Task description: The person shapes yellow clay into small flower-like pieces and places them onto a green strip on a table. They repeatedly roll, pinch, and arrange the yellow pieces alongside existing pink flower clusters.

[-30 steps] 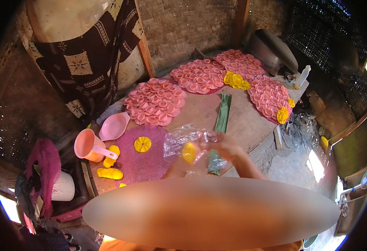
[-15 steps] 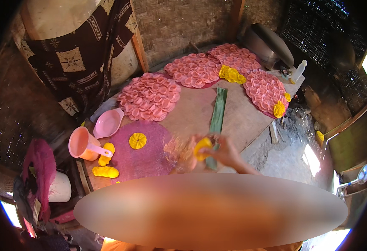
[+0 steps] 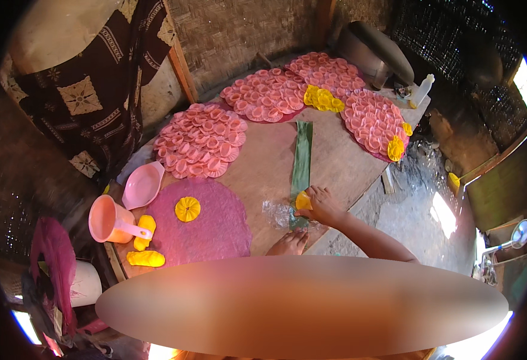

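Observation:
My right hand presses a yellow dough lump down onto the near end of a long green leaf strip, with a crumpled clear plastic sheet under and beside it. Just below it my left hand rests on the wooden board, fingers curled, touching the plastic's edge. A round pink mat to the left carries one flattened yellow flower-shaped piece.
Round trays of pink flower-shaped pieces with a few yellow ones fill the back of the board. A pink jug, pink bowl and yellow dough lumps lie at the left. A patterned cloth hangs behind.
My right hand has brought the yellow lump and plastic down from above the board onto the leaf strip. My left hand has come into view beside it.

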Demonstrator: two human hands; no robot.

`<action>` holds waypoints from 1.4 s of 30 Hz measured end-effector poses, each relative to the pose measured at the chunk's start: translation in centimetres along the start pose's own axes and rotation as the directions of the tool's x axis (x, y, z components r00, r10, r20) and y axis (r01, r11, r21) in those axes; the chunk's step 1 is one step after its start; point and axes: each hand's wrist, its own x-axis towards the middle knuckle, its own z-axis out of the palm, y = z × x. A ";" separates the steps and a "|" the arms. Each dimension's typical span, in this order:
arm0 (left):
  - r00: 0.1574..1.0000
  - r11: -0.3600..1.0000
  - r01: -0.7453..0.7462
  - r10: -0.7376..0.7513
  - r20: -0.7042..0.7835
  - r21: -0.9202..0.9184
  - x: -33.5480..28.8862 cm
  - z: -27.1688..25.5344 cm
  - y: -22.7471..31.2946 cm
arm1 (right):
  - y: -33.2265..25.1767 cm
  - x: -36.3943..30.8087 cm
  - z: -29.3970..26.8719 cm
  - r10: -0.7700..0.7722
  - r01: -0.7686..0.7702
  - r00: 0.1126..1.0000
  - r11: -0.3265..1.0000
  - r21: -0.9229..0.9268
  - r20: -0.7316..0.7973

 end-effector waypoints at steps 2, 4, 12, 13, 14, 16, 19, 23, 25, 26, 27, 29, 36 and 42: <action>1.000 0.999 -0.026 0.026 -0.009 0.046 0.2 0.1 -0.2 | 0.6 0.2 -0.3 -0.048 0.052 0.996 0.997 -0.054 0.075; 0.999 0.995 -0.043 0.044 -0.010 0.087 0.5 0.1 -0.3 | 1.3 0.7 -0.8 -0.083 0.093 0.989 0.993 -0.079 0.124; 0.996 0.985 -0.093 0.093 0.010 0.147 1.3 -0.4 -0.3 | 4.1 5.0 -1.4 0.019 -0.014 0.996 0.998 -0.060 0.085; 0.994 0.980 -0.107 0.108 0.002 0.166 1.4 -0.4 -0.4 | 4.6 5.7 -1.3 0.032 -0.028 0.997 0.997 -0.069 0.069; 0.993 0.978 -0.119 0.120 0.001 0.173 1.5 -0.4 -0.5 | 5.0 6.4 -1.2 0.049 -0.045 0.997 0.996 -0.073 0.056; 0.990 0.972 -0.139 0.142 -0.003 0.191 1.5 -0.3 -0.7 | 6.1 7.7 -1.1 0.084 -0.080 0.995 0.993 -0.084 0.048; 0.987 0.973 -0.159 0.161 0.003 0.166 1.4 0.1 -1.0 | 7.8 9.8 -1.1 0.130 -0.125 0.990 0.987 -0.099 0.050; 0.988 0.983 -0.138 0.145 -0.046 0.117 1.1 1.1 -1.5 | 10.4 12.8 -1.3 0.162 -0.159 0.986 0.982 -0.105 0.026; 0.992 0.990 -0.110 0.115 -0.056 0.088 0.9 1.5 -1.7 | 11.7 14.4 -1.7 0.177 -0.173 0.983 0.980 -0.103 0.036; 0.988 0.984 -0.136 0.143 -0.057 0.119 0.8 1.6 -1.8 | 12.1 15.2 -1.8 0.200 -0.197 0.980 0.974 -0.109 0.012; 0.983 0.975 -0.163 0.173 -0.059 0.150 0.7 1.5 -1.7 | 12.3 15.9 -2.0 0.220 -0.221 0.975 0.968 -0.120 -0.026; 0.986 0.981 -0.153 0.159 -0.046 0.123 0.9 0.9 -1.4 | 12.5 17.2 -2.8 0.293 -0.294 0.956 0.945 -0.143 -0.027; 0.851 0.810 0.504 -0.407 0.334 -0.298 3.9 -5.1 -2.9 | 6.4 15.4 -6.0 0.184 -0.176 0.980 0.979 -0.100 0.078; 0.786 0.437 0.137 -0.595 -0.171 -0.889 6.4 -7.5 -13.1 | -0.4 5.1 -7.2 0.091 -0.219 0.965 0.794 0.567 0.246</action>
